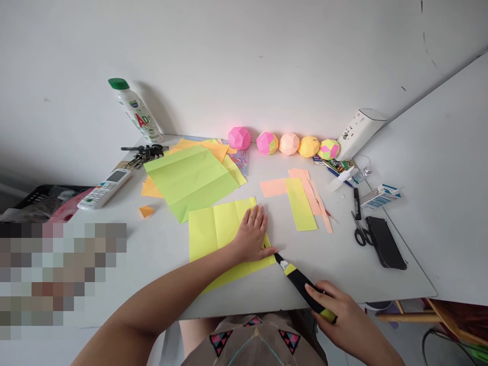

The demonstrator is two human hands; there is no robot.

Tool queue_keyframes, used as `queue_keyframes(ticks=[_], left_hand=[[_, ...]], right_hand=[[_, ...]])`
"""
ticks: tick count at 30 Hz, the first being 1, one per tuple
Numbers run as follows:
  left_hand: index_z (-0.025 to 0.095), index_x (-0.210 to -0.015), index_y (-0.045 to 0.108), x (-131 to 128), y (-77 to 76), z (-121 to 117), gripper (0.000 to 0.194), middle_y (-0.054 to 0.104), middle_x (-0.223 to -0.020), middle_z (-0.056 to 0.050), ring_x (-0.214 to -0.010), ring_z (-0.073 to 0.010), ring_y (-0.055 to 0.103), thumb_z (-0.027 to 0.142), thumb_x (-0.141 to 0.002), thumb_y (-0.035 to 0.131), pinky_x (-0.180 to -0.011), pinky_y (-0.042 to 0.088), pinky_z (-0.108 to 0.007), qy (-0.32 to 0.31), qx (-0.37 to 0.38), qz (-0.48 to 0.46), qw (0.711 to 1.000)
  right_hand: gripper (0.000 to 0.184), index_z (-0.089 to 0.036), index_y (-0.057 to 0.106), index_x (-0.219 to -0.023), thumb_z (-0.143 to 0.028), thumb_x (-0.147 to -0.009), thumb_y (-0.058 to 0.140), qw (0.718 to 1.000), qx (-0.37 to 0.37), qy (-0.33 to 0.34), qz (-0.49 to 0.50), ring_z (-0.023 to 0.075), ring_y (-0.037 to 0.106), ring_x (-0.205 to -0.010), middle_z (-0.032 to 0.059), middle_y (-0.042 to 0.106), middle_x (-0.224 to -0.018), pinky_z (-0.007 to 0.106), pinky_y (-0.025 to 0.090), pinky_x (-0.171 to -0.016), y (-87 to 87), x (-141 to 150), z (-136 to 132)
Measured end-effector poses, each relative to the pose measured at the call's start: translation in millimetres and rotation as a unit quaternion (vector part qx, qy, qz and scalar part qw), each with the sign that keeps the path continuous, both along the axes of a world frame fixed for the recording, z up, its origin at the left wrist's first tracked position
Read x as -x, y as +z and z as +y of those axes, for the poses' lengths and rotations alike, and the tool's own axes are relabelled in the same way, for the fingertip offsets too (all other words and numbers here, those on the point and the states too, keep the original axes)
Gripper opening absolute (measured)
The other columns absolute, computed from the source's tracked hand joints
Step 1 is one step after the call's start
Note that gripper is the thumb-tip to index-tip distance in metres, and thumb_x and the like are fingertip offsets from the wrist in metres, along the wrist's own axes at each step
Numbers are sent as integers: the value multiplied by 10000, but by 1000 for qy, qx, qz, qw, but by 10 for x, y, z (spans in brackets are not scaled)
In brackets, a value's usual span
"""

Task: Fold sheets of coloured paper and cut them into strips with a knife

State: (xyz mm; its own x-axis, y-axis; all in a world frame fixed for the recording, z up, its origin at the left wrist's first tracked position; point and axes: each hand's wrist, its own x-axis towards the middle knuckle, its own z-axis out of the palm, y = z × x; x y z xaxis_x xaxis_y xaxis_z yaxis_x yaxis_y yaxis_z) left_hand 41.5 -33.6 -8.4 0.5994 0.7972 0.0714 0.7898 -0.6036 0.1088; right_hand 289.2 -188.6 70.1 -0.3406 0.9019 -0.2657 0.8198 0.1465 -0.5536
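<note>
My left hand (250, 235) lies flat with its fingers stretched over a creased yellow sheet of paper (203, 229), near its right edge. In my right hand (339, 315) is a black and yellow utility knife (303, 288). Its tip points at the paper's lower right corner, close to my left thumb; whether the blade touches the paper I cannot tell. Beyond my left hand lies a creased light green sheet (192, 178) on top of orange sheets (215, 150). To the right, a yellow strip (301, 206) rests across peach paper strips (272, 188).
Several faceted paper balls (290, 144) line the wall. At left are a white bottle (137, 112), keys (147, 152) and a remote control (107, 189). At right stand a white box-like container (360, 133), a small carton (379, 196), scissors (362, 234) and a black phone (386, 243).
</note>
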Motion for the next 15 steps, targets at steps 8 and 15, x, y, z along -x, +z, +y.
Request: queue_keyframes(ticks=[8,15], left_hand=[[21,-1433,344,10,-25,27,870,254,-1521,-207,-1429,-366,121,688,-880,266,-1150,98,-493,7,-12,0,1000],[113,-1443,368,105,-23,103,596,273,-1529,-122,-1424,-285,210,456,-973,238,-1154,185,-418,7,-13,1,1000]], right_hand=[[450,-215,584,-1288,-182,-847,502,1000,-17,10,10,94,645,-674,105,616,-1147,219,558,-696,-39,-14,71],[457,-210,573,-1304,-181,-853,500,1000,-13,12,2,125,665,-816,108,614,-1142,214,547,-733,-14,2,50]])
